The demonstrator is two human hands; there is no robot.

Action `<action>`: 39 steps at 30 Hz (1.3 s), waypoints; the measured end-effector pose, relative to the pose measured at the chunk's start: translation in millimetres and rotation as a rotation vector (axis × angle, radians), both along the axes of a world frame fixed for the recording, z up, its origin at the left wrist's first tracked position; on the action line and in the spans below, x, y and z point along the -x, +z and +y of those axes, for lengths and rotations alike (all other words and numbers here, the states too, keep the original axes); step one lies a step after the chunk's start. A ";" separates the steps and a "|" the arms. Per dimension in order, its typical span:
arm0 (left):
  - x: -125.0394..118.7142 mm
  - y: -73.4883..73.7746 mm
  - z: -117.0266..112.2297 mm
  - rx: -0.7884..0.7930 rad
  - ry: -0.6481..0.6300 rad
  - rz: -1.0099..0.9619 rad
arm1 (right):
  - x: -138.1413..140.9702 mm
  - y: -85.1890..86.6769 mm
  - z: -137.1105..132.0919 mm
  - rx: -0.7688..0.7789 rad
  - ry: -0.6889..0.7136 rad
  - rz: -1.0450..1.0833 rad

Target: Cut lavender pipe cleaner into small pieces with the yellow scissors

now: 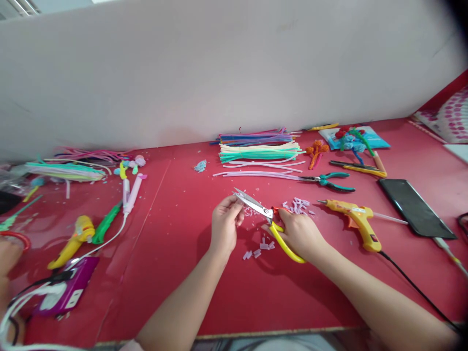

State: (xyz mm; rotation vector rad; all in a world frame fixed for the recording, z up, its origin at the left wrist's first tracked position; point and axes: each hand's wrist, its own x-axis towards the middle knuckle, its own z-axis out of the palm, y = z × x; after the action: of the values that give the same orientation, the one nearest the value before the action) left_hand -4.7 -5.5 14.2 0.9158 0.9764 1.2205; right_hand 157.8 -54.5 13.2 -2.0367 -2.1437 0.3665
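My right hand (302, 233) grips scissors (259, 207) with yellow and orange handles, their blades pointing up and left. Close to the blade tips, my left hand (225, 217) is closed in a pinch on a small lilac pipe cleaner piece, mostly hidden by the fingers and blades. Short lilac cut pieces (298, 205) form a small heap beyond my right hand. More cut pieces (263, 245) lie between my forearms. Fine lilac trimmings (250, 211) are scattered under the blades.
Behind my hands lie pipe cleaner bundles (259, 152) and teal-handled pliers (331, 181). To the right are a yellow glue gun (356, 219) with its cord and a phone (415, 207). At left are another yellow glue gun (75, 239), a purple power bank (69, 287), cables and another person's hand (9, 256).
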 end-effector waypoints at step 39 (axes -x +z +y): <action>-10.6 2.3 -12.1 0.166 -0.532 0.126 | -2.3 17.1 2.4 0.083 -0.069 0.818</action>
State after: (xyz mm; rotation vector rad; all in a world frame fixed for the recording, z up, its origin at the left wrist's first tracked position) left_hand 6.0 -17.5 16.5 1.0440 0.8444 0.6310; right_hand 160.1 -52.1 30.4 -1.5722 -1.5571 1.0678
